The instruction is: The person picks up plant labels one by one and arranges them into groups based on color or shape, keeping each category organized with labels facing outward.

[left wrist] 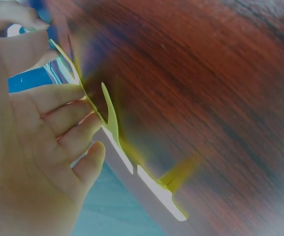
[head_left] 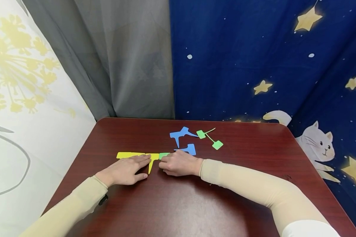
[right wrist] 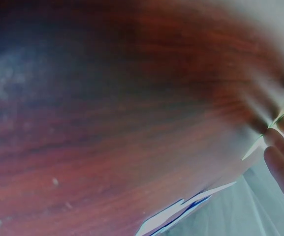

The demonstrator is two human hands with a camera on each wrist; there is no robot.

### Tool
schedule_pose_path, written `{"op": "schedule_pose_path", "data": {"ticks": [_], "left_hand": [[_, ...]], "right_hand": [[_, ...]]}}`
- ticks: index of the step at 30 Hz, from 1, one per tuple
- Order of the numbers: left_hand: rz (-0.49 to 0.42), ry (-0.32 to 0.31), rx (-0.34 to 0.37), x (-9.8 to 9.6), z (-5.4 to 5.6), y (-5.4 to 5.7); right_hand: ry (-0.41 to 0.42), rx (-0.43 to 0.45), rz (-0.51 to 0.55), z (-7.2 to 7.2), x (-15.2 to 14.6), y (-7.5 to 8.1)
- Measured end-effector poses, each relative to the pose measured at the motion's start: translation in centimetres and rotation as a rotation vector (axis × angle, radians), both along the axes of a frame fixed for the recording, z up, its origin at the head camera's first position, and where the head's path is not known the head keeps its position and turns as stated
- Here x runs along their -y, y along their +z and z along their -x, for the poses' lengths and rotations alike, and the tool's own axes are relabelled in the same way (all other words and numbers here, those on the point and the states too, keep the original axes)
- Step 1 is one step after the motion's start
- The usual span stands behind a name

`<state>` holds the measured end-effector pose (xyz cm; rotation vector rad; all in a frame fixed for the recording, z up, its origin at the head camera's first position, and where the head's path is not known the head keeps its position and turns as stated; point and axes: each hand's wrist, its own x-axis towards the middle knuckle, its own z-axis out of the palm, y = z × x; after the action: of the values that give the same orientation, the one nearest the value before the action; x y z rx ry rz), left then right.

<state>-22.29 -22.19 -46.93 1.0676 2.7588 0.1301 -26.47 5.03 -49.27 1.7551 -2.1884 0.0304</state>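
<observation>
A row of yellow T-shaped plant labels (head_left: 130,154) lies on the table, their pointed stems toward me. My left hand (head_left: 126,169) rests with extended fingers on the row, the fingertips touching the rightmost yellow label (head_left: 154,156). Against that label's right end sits a green plant label (head_left: 163,154), partly covered by my right hand (head_left: 181,163). The right hand's fingers are curled and pinch the green label, whose stem is hidden. In the left wrist view, yellow labels (left wrist: 113,118) extend beyond the left fingers. Only the right fingertips (right wrist: 274,140) show in the right wrist view.
Blue T-shaped labels (head_left: 184,131) lie behind the right hand, one blue label (head_left: 191,149) close to its knuckles. Farther right are green labels (head_left: 217,144) with square heads and thin stems. The brown table (head_left: 178,204) ends at grey and blue curtains (head_left: 225,82).
</observation>
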Motion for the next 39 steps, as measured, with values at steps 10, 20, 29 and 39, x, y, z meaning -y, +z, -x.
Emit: {"op": "schedule_pose_path", "data": {"ticks": [10,20,29,39], "left_hand": [[0.004,-0.016,-0.039,-0.1,0.0,-0.1],[-0.004,-0.023,-0.058,0.0,-0.1,-0.2],[-0.008,-0.021,-0.060,-0.2,-0.2,-0.2],[0.001,-0.056,-0.148,0.0,-0.2,-0.1]], "right_hand": [[-0.045,-0.013,-0.034,-0.3,-0.3,0.8],[-0.261,0.023,-0.074,0.5,-0.9,0.1],[-0.255,0.045,-0.100,0.7,-0.5,0.5],[-0.222,0.033,-0.028,1.0,-0.8,0.6]]}}
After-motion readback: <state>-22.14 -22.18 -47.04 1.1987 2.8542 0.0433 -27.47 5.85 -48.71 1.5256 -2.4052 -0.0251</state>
